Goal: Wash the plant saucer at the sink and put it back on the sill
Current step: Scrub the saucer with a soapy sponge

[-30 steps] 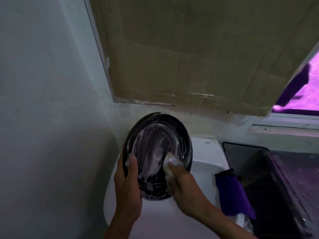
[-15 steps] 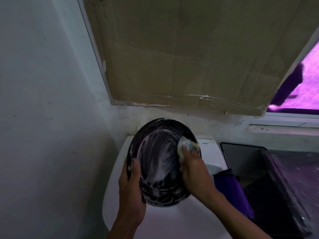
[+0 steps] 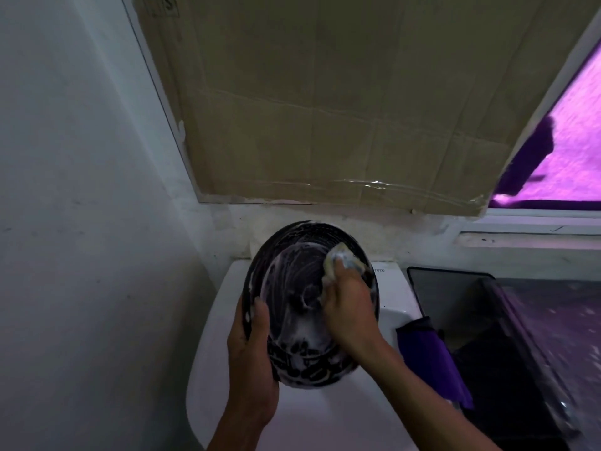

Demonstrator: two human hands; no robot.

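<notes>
Saucer [image 3: 292, 307] held tilted over the white sink [image 3: 208, 379], inner face toward the camera, covered in suds. Left hand [image 3: 250, 362] grips its lower-left rim, thumb on the inside. Right hand [image 3: 349, 307] presses a sponge [image 3: 341, 260] against the upper-right inner wall, fingers curled on it. Saucer looks rigid and light (probably plastic, can't confirm), very slippery while soapy. Best hold is the rim, thumb inside and fingers behind; one-handed grip risks a slip into the sink. Rinse not yet done.

"TOTO" brand mark, small dark letters, on white sink [image 3: 388, 289] rim; no other legible text.
</notes>
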